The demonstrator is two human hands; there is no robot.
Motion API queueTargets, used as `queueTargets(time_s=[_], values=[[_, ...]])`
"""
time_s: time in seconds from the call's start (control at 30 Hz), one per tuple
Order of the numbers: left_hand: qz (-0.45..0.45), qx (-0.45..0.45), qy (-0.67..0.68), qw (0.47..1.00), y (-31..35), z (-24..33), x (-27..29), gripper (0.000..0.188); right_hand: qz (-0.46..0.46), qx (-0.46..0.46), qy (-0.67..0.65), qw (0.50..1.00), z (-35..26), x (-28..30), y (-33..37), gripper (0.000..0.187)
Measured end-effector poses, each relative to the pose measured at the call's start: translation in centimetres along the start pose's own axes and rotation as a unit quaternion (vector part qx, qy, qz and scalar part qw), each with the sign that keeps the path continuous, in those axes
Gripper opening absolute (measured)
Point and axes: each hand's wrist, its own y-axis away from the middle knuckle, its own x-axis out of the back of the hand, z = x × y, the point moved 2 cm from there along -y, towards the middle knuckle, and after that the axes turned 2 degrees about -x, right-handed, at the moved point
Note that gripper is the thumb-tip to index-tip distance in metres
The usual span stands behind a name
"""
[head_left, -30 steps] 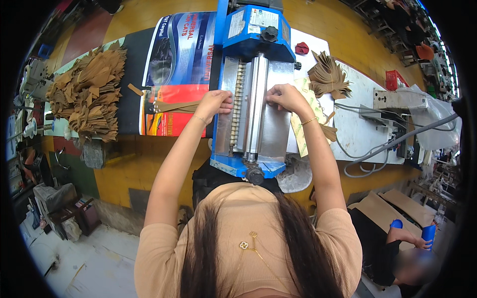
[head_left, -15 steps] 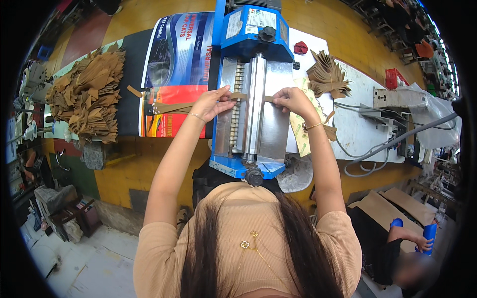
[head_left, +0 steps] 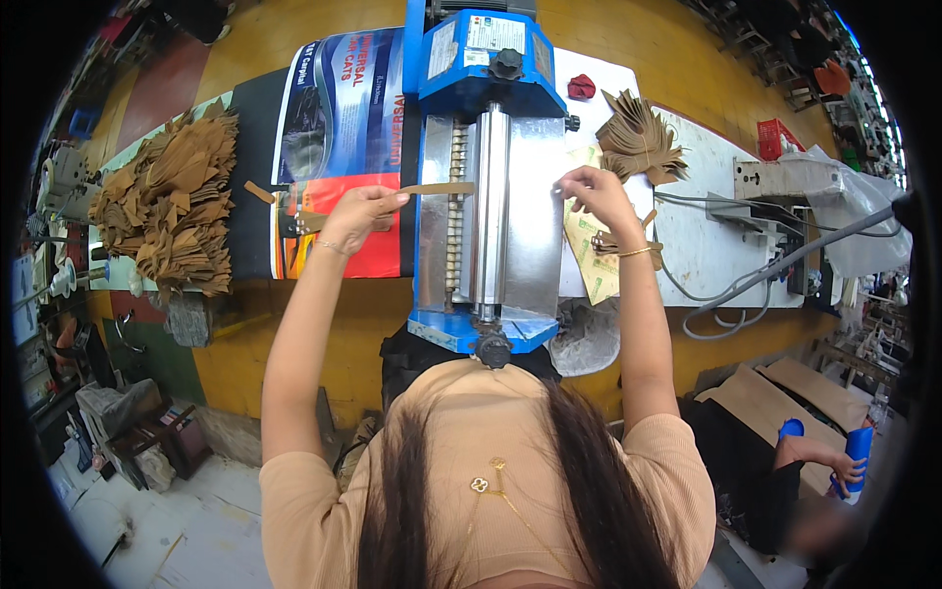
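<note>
Fingers (head_left: 391,199) of the left hand (head_left: 361,214) are pinching the left end of a brown strip (head_left: 439,188), while those of the right hand (head_left: 599,196) are hanging loosely bent and parted over the right edge of the blue machine (head_left: 525,270). In the head view, bare metal plate is lying open between the shiny roller (head_left: 491,211) and the right fingertips, leaving room there. The machine's near edge is standing close to the person's torso, and its left edge is running along a printed sheet (head_left: 339,108). To the right, the white tabletop (head_left: 702,280) is offering more open room beyond a fanned brown bundle (head_left: 638,137).

The left hand and wrist are partly covering brown strips (head_left: 312,224) on the sheet; the right wrist is partly hiding others. The machine's far end is being cut off by the upper border. The held strip is stretching rightward from the left fingers, crossing the ribbed row (head_left: 454,245); whether its tip is touching the roller, one cannot tell. The right fingers are staying well apart from it, across the roller.
</note>
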Motion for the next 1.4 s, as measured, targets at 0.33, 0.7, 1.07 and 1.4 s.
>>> queueTargets(time_s=[0.33,0.7,1.07,1.4], values=[[0.086,-0.107,-0.316,0.939,6.4,5.5,3.7,0.023,0.106,-0.052,0.303,0.946,13.4,5.9,3.3,0.016],[0.085,-0.122,-0.548,0.823,6.0,5.9,4.1,0.023,0.171,-0.013,0.455,0.874,16.6,3.5,5.4,0.014],[0.118,-0.035,-0.460,0.879,-2.7,-6.2,16.2,0.022,0.235,-0.047,0.302,0.923,14.8,5.5,6.4,0.007],[0.238,0.036,-0.508,0.827,-1.4,-6.5,18.7,0.037,0.103,-0.017,-0.096,0.990,4.6,5.8,7.0,0.015]])
